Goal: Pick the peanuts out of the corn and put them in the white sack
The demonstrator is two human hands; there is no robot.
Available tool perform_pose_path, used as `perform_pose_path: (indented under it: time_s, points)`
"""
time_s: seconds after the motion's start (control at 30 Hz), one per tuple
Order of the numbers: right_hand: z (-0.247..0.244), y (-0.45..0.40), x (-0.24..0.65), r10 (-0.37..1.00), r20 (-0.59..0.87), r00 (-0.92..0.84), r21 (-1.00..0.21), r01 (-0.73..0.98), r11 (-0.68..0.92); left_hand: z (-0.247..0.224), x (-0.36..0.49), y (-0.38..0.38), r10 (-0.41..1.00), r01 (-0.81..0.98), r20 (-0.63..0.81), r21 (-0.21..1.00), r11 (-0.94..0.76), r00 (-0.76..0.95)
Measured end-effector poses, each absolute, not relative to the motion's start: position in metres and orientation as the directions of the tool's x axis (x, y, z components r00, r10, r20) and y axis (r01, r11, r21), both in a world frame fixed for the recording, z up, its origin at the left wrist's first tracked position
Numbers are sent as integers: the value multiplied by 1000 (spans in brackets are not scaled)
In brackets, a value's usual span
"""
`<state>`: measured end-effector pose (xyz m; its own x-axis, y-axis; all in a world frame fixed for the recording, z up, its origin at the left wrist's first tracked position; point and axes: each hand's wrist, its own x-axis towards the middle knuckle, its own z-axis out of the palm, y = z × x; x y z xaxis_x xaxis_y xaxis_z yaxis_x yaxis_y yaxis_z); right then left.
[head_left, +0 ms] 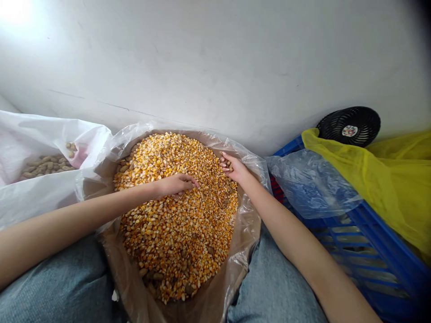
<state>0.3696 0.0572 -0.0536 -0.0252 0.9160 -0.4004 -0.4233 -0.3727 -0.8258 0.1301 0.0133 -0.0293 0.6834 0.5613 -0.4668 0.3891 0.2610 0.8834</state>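
Observation:
A plastic-lined sack (249, 215) between my knees is filled with yellow and orange corn kernels (175, 224). Some brown peanuts lie among the kernels, near the front and at the right side. My left hand (180, 185) is over the middle of the corn, its fingers curled down at the kernels; what they hold, if anything, is hidden. At the sack's right edge, my right hand (233, 167) is turned partly palm up, with several brown peanuts in its curled fingers.
At the left stands a white bag (40, 193) with peanuts (47, 166) inside. A blue crate (367, 251) at the right bears clear plastic (313, 184), yellow mesh (380, 179) and a black round fan-like object (350, 125). Behind is a white wall.

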Motion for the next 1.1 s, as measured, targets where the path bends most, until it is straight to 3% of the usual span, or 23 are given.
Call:
perform_pose_path:
  time_s: [0.2, 0.43, 0.53, 0.63, 0.73, 0.87, 0.93, 1.0, 1.1]
  points:
    - [-47, 57, 372, 942, -307, -136, -744, -583, -327, -31, 129, 14, 560, 388, -459, 887, 249, 690]
    - [-46, 54, 368, 946, -315, -81, -805, -505, -311, -31, 129, 15, 553, 382, -467, 884, 270, 691]
    - [-49, 53, 363, 958, -286, 15, -927, -258, -273, -32, 129, 15, 553, 384, -465, 885, 263, 691]
    - [-51, 61, 357, 972, -161, 170, -966, 174, -190, -31, 130, 15, 551, 394, -477, 878, 271, 684]
    - [-51, 80, 347, 985, 45, 164, -830, 556, -55, -30, 131, 14, 554, 402, -493, 869, 288, 671]
    - [-52, 105, 327, 988, 113, 106, -616, 787, -14, -30, 132, 15, 540, 406, -504, 864, 298, 675]
    - [-54, 109, 321, 982, 102, 156, -617, 785, -61, -30, 133, 15, 526, 404, -507, 862, 305, 683]
    - [-55, 106, 322, 976, 94, 194, -731, 680, -65, -30, 134, 14, 517, 405, -508, 861, 307, 689]
    - [-51, 92, 336, 981, -51, 189, -948, 299, -107, -29, 136, 13, 506, 416, -515, 857, 304, 692]
